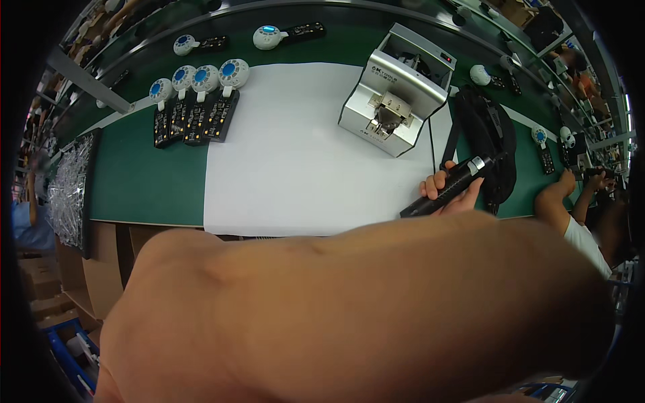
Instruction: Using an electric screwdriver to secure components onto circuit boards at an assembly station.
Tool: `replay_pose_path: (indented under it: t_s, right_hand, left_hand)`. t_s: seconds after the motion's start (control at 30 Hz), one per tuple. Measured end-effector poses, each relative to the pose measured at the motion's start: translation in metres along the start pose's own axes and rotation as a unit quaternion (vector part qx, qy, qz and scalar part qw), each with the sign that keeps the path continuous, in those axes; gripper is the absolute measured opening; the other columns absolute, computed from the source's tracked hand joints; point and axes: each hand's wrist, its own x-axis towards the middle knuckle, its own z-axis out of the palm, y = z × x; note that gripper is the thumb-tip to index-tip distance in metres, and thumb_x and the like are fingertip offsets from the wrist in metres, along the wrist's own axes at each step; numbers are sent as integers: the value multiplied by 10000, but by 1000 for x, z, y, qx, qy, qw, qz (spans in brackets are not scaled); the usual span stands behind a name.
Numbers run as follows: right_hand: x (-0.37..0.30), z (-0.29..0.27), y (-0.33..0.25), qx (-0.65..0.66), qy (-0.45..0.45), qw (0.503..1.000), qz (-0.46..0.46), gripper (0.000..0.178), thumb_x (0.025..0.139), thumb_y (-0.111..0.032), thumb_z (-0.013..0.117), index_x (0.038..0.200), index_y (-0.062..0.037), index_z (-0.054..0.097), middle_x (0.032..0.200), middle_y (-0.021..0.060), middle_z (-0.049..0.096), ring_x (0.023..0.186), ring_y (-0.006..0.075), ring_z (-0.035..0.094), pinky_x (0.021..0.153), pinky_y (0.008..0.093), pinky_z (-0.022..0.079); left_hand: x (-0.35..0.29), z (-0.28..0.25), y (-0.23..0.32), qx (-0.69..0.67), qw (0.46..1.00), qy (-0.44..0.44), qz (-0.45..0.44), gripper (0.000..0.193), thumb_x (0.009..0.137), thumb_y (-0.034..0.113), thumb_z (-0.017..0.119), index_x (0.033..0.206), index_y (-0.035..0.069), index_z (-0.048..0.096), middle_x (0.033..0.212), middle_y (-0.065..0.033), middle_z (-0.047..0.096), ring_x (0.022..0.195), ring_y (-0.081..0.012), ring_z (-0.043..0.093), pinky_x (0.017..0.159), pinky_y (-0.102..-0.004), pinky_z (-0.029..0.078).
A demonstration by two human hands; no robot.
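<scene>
Toward the right of the bench, my right hand is wrapped round a black cylindrical electric screwdriver, which slants up to the right and carries a silver label. Its upper end reaches over a black bag-like bundle with a strap. Just beyond this hand stands a silver screw feeder on a white sheet. A bare arm of mine, apparently the left, crosses close to the camera and fills the lower view. The left hand itself is out of sight.
Several black handheld devices with white round heads and blue centres lie side by side at left. Others, such as a device, lie farther back. A black tray with clear plastic stands at far left. Other people work at right.
</scene>
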Motion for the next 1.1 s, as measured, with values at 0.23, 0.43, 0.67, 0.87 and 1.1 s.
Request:
replay_pose_path:
  t_s: [0.23, 0.43, 0.67, 0.87, 1.1]
  right_hand:
    - [0, 1, 0, -4, 12, 1000, -9, 725, 1042, -663, 233, 1184, -44, 582, 764, 74, 573, 616, 202, 537, 670, 386, 456]
    - [0, 6, 1, -7, 8, 1000, -13, 733, 1043, -661, 221, 1192, -40, 582, 758, 73, 580, 616, 192, 552, 664, 379, 457]
    - [-1, 11, 2, -11, 50, 999, -12, 735, 1042, -662, 228, 1171, -29, 580, 731, 74, 552, 593, 186, 518, 635, 369, 440]
    - [-1, 16, 2, -21, 67, 997, -21, 735, 1040, -665, 233, 1158, -25, 574, 718, 70, 536, 582, 182, 500, 623, 359, 432]
    - [1, 10, 4, -23, 51, 998, -27, 723, 1041, -664, 232, 1177, -35, 560, 724, 61, 530, 585, 172, 503, 628, 355, 436]
  left_hand:
    - [0, -3, -1, -43, 999, -3, -10, 279, 926, 252, 652, 1157, 98, 674, 1238, -123, 531, 1090, -261, 524, 972, -404, 437]
    - [1, -7, 3, -69, 997, -6, -14, 281, 931, 269, 651, 1160, 108, 671, 1270, -125, 516, 1118, -266, 516, 983, -411, 435]
    - [3, -10, 6, -99, 995, -12, -23, 283, 937, 289, 649, 1163, 119, 667, 1309, -127, 497, 1150, -271, 507, 996, -420, 434]
    - [7, -10, 8, -128, 991, -20, -28, 286, 943, 306, 648, 1166, 129, 665, 1341, -128, 482, 1177, -276, 500, 1007, -427, 432]
    - [12, -8, 5, -172, 984, -33, -34, 289, 949, 326, 646, 1170, 140, 661, 1380, -130, 463, 1209, -282, 491, 1020, -436, 430]
